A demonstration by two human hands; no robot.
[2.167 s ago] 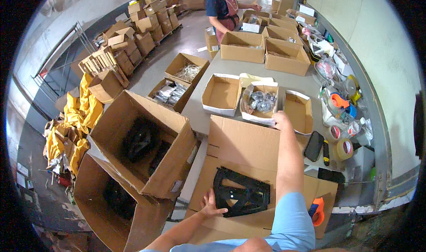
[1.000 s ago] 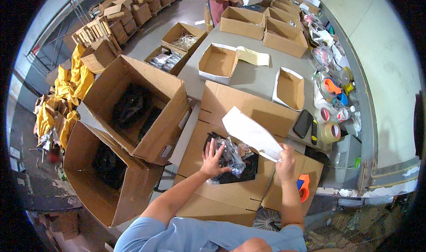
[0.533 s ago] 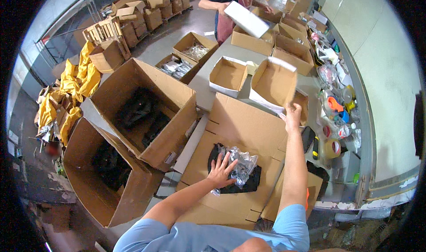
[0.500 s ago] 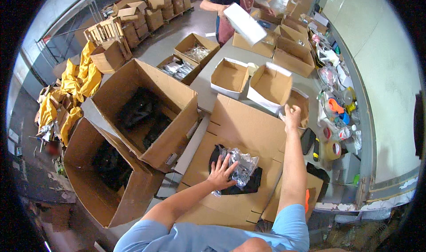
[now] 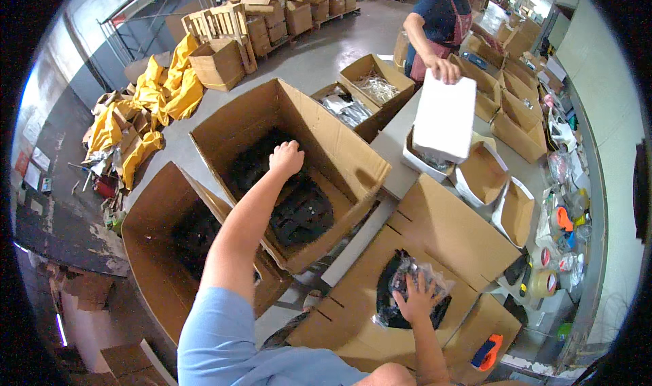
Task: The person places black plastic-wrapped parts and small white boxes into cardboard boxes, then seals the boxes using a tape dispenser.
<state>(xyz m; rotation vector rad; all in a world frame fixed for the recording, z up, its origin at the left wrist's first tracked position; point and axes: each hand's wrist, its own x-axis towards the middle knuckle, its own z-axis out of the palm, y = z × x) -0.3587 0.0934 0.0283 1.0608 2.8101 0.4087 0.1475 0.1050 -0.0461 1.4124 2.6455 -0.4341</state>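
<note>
My left hand point(image 5: 287, 158) is inside a tall cardboard box point(image 5: 339, 121), above the black items point(image 5: 299, 213) lying there. Its fingers bend away from me, so their tips are hidden. Spread flat, my right hand point(image 5: 415, 301) rests on a clear plastic bag point(image 5: 440, 285). That bag lies over a flat black item point(image 5: 388, 284), on a flattened cardboard sheet point(image 5: 360, 318). What the bag contains is hard to make out.
Across the table a person in a red apron point(image 5: 456, 19) tilts a white box point(image 5: 445, 117) over a small white tray point(image 5: 415, 156). Two similar trays point(image 5: 481, 175) stand beside it. A second box point(image 5: 153, 270) holds black items. An orange-handled tool point(image 5: 487, 353) lies near right.
My left hand has left the bag and gone into the tall box. My right hand has moved from the small trays onto the bag. The person's white box has come down over a tray.
</note>
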